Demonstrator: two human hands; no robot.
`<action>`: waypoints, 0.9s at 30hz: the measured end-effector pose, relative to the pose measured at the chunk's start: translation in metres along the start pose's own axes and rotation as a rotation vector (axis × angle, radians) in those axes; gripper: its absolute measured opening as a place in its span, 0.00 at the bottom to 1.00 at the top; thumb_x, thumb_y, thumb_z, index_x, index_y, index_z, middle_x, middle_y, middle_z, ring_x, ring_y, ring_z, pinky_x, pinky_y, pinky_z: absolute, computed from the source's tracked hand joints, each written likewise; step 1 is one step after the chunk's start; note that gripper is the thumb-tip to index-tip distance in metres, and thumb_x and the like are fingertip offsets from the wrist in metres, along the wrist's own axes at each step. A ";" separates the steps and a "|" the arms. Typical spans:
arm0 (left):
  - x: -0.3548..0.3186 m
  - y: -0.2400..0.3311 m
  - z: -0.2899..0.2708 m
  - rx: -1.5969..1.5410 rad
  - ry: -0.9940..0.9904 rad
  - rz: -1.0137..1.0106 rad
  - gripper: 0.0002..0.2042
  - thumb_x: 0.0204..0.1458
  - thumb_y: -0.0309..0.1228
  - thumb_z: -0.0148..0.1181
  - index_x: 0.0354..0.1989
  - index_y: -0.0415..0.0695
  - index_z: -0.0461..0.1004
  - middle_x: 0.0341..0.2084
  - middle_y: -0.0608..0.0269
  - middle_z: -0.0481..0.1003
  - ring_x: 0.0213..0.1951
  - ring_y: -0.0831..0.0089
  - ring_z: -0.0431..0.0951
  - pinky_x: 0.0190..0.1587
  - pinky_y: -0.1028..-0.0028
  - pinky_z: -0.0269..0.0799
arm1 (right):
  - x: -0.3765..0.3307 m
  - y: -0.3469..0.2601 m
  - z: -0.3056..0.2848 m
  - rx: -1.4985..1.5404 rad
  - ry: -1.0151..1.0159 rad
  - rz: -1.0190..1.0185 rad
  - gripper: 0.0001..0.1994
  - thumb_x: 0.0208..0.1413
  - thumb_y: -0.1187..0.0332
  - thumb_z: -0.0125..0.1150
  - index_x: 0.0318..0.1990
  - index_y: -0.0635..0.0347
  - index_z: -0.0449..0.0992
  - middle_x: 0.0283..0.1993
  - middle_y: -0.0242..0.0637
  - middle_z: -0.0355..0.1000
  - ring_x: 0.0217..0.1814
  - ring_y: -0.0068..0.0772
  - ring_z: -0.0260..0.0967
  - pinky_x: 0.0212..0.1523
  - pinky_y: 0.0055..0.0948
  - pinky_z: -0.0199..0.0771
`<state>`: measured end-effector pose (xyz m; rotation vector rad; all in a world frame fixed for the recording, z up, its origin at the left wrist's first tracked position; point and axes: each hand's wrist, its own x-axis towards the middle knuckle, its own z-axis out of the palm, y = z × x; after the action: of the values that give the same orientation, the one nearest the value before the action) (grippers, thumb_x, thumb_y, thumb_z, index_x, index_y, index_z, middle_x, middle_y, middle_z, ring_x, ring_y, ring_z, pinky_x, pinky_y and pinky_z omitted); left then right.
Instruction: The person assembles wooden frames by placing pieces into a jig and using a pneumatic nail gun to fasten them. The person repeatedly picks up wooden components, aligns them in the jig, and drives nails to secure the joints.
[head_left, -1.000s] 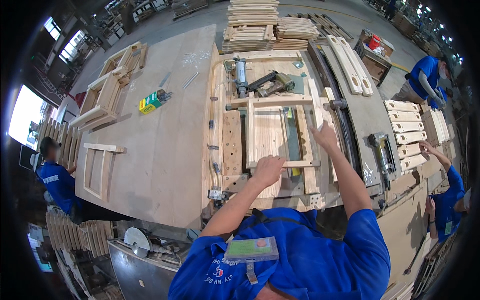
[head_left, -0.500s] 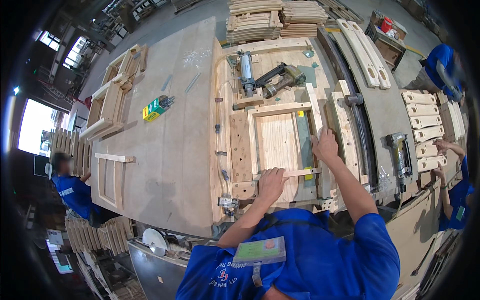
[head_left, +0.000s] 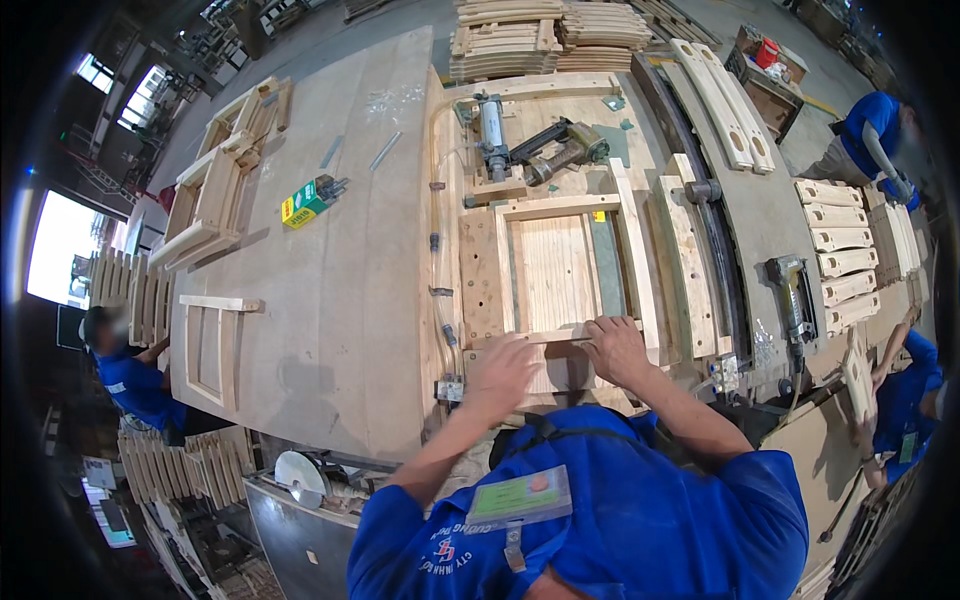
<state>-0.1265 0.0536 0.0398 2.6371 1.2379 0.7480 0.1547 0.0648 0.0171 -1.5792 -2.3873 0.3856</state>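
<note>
A rectangular wooden frame [head_left: 505, 270] lies in a wooden jig [head_left: 476, 300] on the bench before me. Its right rail [head_left: 633, 255] runs alongside, and a short near rail [head_left: 558, 336] crosses the end closest to my body. My right hand [head_left: 618, 352] has its fingers bent over the right part of this near rail, gripping it. By the left end of the same rail is my left hand [head_left: 500, 380], smeared by motion, so its hold cannot be made out. Beyond the frame, a nail gun [head_left: 570, 152] rests next to a pneumatic cylinder [head_left: 492, 135].
On the left board lie a small green-yellow box [head_left: 305, 203], a small wooden frame [head_left: 228, 350] and larger assembled frames [head_left: 205, 205]. At right, another nail gun [head_left: 790, 300] lies near slotted slats [head_left: 842, 240]. Co-workers [head_left: 130, 370] stand on both sides.
My right hand has moved from the right rail to the near rail. The right rail now sits straighter against the frame. My left hand has shifted left and toward me.
</note>
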 end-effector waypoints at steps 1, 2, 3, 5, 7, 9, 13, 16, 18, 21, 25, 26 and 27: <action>-0.006 -0.005 -0.012 0.071 0.012 0.092 0.13 0.57 0.31 0.69 0.47 0.39 0.80 0.43 0.55 0.81 0.51 0.55 0.80 0.60 0.58 0.75 | 0.000 0.000 0.000 -0.004 -0.008 0.000 0.17 0.59 0.62 0.67 0.51 0.63 0.80 0.45 0.45 0.78 0.52 0.49 0.75 0.56 0.46 0.69; -0.005 -0.002 -0.014 0.018 0.054 0.038 0.11 0.57 0.30 0.69 0.45 0.39 0.80 0.43 0.56 0.80 0.51 0.55 0.80 0.59 0.58 0.76 | 0.000 0.000 0.000 -0.009 -0.015 0.006 0.17 0.59 0.62 0.67 0.51 0.63 0.80 0.45 0.45 0.78 0.52 0.48 0.75 0.57 0.46 0.69; -0.002 0.000 -0.014 -0.036 0.095 -0.015 0.10 0.56 0.29 0.69 0.44 0.39 0.80 0.42 0.56 0.80 0.50 0.56 0.80 0.58 0.59 0.76 | -0.001 0.000 0.001 -0.014 -0.021 0.014 0.17 0.59 0.62 0.67 0.52 0.63 0.80 0.45 0.44 0.78 0.52 0.48 0.75 0.57 0.46 0.69; 0.019 0.008 -0.013 -0.095 0.169 -0.040 0.08 0.53 0.23 0.70 0.41 0.40 0.81 0.41 0.57 0.82 0.47 0.55 0.82 0.52 0.60 0.78 | -0.001 -0.001 0.002 -0.012 -0.014 0.021 0.18 0.59 0.62 0.67 0.53 0.63 0.79 0.46 0.45 0.77 0.53 0.48 0.75 0.58 0.46 0.69; 0.044 0.022 -0.001 -0.214 0.191 -0.057 0.07 0.55 0.24 0.70 0.41 0.40 0.81 0.39 0.57 0.82 0.46 0.55 0.82 0.51 0.60 0.78 | -0.004 0.000 0.003 -0.002 0.005 0.033 0.19 0.59 0.63 0.67 0.54 0.63 0.79 0.49 0.46 0.77 0.55 0.49 0.75 0.61 0.47 0.68; 0.063 0.032 0.019 -0.302 0.206 -0.100 0.06 0.57 0.26 0.68 0.41 0.40 0.82 0.38 0.56 0.83 0.44 0.55 0.82 0.50 0.59 0.78 | -0.013 -0.002 -0.005 0.034 0.093 0.025 0.20 0.58 0.65 0.68 0.56 0.63 0.79 0.52 0.47 0.77 0.58 0.51 0.74 0.64 0.48 0.68; 0.084 0.021 0.071 -0.393 0.130 -0.238 0.06 0.61 0.30 0.64 0.39 0.40 0.83 0.35 0.53 0.83 0.41 0.52 0.82 0.48 0.56 0.77 | -0.061 -0.002 -0.045 0.109 0.248 0.195 0.22 0.56 0.69 0.69 0.59 0.64 0.77 0.59 0.51 0.76 0.63 0.57 0.72 0.66 0.51 0.68; 0.089 0.013 0.095 -0.401 0.029 -0.339 0.10 0.64 0.34 0.61 0.38 0.41 0.84 0.34 0.50 0.83 0.40 0.50 0.82 0.46 0.55 0.76 | -0.123 0.030 -0.086 0.005 0.438 0.447 0.22 0.61 0.71 0.67 0.61 0.65 0.76 0.62 0.54 0.74 0.65 0.61 0.70 0.66 0.53 0.69; 0.093 0.012 0.106 -0.380 -0.047 -0.379 0.11 0.65 0.37 0.62 0.38 0.43 0.84 0.33 0.51 0.83 0.41 0.51 0.83 0.44 0.56 0.77 | -0.162 0.053 -0.098 -0.101 0.547 0.601 0.22 0.64 0.70 0.65 0.64 0.66 0.74 0.63 0.56 0.73 0.65 0.62 0.69 0.66 0.53 0.68; 0.102 0.020 0.109 -0.376 -0.185 -0.496 0.18 0.68 0.43 0.57 0.40 0.40 0.84 0.37 0.47 0.83 0.43 0.48 0.83 0.48 0.51 0.78 | -0.199 0.080 -0.090 -0.257 0.568 0.686 0.23 0.67 0.69 0.62 0.67 0.66 0.72 0.63 0.59 0.71 0.66 0.64 0.68 0.68 0.54 0.67; 0.110 0.019 0.103 -0.357 -0.294 -0.549 0.22 0.69 0.48 0.54 0.42 0.40 0.84 0.38 0.47 0.84 0.44 0.46 0.83 0.49 0.50 0.78 | -0.172 0.095 -0.087 -0.337 0.494 0.622 0.24 0.69 0.67 0.60 0.68 0.66 0.70 0.64 0.59 0.70 0.67 0.64 0.67 0.69 0.54 0.65; 0.111 0.018 0.102 -0.352 -0.317 -0.560 0.22 0.70 0.48 0.54 0.42 0.40 0.84 0.39 0.46 0.83 0.45 0.45 0.83 0.50 0.49 0.78 | -0.160 0.096 -0.090 -0.368 0.468 0.630 0.24 0.69 0.66 0.60 0.68 0.66 0.69 0.64 0.59 0.71 0.67 0.63 0.67 0.69 0.53 0.66; 0.111 0.017 0.101 -0.346 -0.339 -0.573 0.22 0.70 0.48 0.53 0.43 0.40 0.84 0.40 0.46 0.83 0.45 0.45 0.83 0.50 0.49 0.78 | -0.151 0.094 -0.095 -0.379 0.422 0.630 0.25 0.65 0.68 0.63 0.68 0.64 0.70 0.62 0.56 0.72 0.65 0.63 0.68 0.67 0.55 0.67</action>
<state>-0.0054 0.1348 -0.0001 1.8901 1.4886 0.3549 0.3258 -0.0313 0.0625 -2.2939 -1.6738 -0.2952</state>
